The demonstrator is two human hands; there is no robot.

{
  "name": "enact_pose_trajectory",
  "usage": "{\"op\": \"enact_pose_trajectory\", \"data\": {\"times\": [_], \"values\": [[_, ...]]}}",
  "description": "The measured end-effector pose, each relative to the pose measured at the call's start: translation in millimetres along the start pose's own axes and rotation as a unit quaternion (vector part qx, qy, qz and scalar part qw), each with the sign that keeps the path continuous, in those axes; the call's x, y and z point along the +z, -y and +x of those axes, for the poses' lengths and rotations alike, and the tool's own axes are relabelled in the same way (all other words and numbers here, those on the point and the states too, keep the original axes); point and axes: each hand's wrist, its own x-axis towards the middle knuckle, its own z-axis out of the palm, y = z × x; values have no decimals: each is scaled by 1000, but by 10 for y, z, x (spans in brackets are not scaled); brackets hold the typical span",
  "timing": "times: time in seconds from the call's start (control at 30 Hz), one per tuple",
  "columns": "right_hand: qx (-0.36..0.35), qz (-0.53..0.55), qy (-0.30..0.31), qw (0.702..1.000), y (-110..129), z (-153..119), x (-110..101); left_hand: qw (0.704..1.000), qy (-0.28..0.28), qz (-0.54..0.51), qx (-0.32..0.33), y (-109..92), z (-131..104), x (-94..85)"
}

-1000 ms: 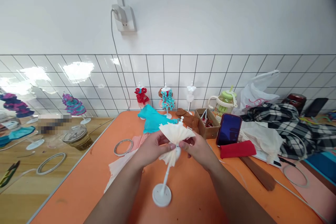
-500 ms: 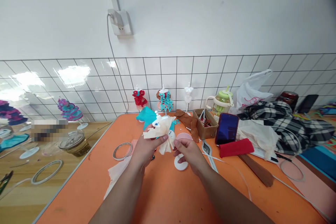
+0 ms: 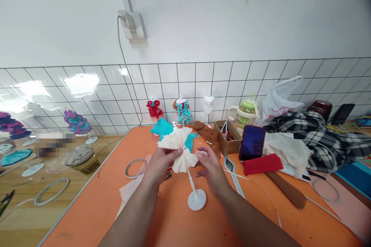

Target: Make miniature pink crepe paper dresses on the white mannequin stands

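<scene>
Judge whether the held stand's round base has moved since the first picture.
Yes: judged against the brown box, the round base has shifted right, closer to it.

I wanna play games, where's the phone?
In the head view, the phone stands right of centre, beside the brown box and behind the red cloth.

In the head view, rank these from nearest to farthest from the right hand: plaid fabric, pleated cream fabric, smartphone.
1. Pleated cream fabric: right by the right hand, on its left.
2. Smartphone: to the hand's right.
3. Plaid fabric: farther right, past the smartphone.
</scene>
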Motion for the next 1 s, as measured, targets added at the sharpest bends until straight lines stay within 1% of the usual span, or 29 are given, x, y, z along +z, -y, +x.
{"op": "enact_pose_trajectory", "data": {"times": [0.07,0.13,0.27,0.33,0.43,0.53,0.63,0.73,0.83,0.9,1.0], "values": [[-9,-19,-3,1000,-9,13,-15,998,47,-22,-18,13,5,-13],[-23,-45,-8,999,-16,37,-40,997,60,-28,-36,33,10,-22],[-29,-66,-13,997,-12,68,-71,998,48,-11,-46,71,25,-19],[-27,-46,-18,998,-8,55,-60,998,43,-13,-33,78,37,-17],[-4,-7,-18,1000,-20,9,-15,999,27,-16,-4,74,50,-23],[2,-58,-15,998,-57,-32,37,1000,-11,-5,20,68,51,-37],[-9,-102,-19,995,-101,-41,60,999,-23,12,23,80,43,-38],[20,-74,-14,997,-142,-17,43,999,-24,21,15,107,38,-22],[54,-15,7,998,-167,13,15,999,-32,19,27,118,41,-10],[50,-3,17,999,-164,20,9,998,-43,25,45,102,40,-9],[32,-36,20,999,-132,4,18,997,-42,42,49,53,25,-16]]}}
